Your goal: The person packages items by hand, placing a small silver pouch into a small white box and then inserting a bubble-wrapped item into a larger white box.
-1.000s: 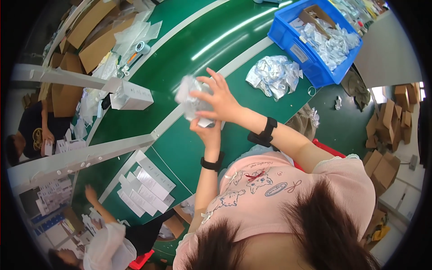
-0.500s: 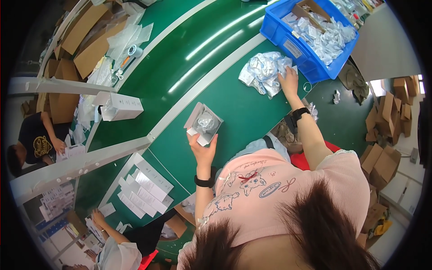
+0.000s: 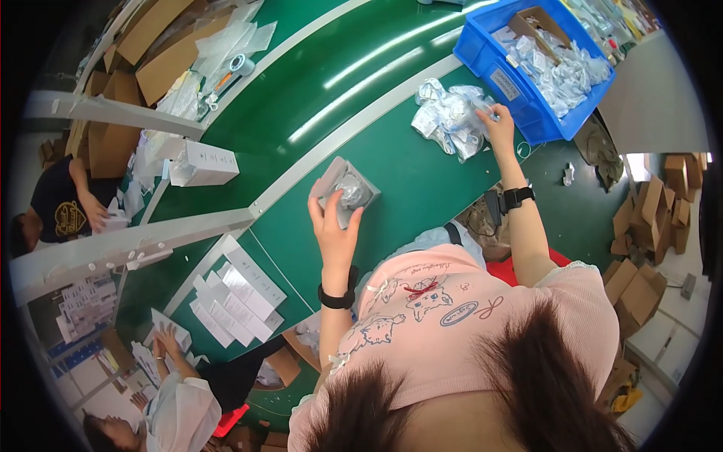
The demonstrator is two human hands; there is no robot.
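An open carton is gripped at the green counter by the clamped fingers of the left hand; a clear plastic packet is pinched between the fingers of the right hand beside a packet pile.

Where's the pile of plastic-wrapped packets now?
In the head view, the pile of plastic-wrapped packets lies on the green tabletop, upper right of centre, near the blue bin, with the right hand at the pile's right edge.

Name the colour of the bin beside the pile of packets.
The bin is blue; it shows best in the head view, the only one.
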